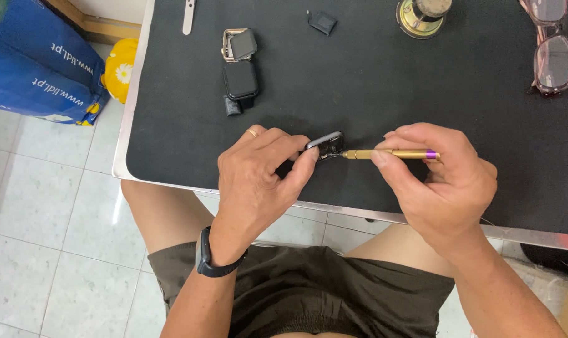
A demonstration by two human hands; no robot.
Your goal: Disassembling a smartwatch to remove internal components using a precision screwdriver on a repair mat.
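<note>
My left hand (259,178) pinches a small dark watch case (326,144) between thumb and fingers, just above the black mat (371,75). A ring sits on one finger and a black band on that wrist. My right hand (440,181) grips a slim gold screwdriver (390,154) with a purple ring near its back end. Its tip points left and touches the watch case. Both hands hover near the table's front edge.
Farther back on the mat lie a gold watch case with a loose screen (237,45), a black screen (240,80), a small black part (322,22), a white strap piece (188,15), a round brass object (421,15) and pink-framed glasses (552,50). A blue bag (40,62) stands on the tiled floor.
</note>
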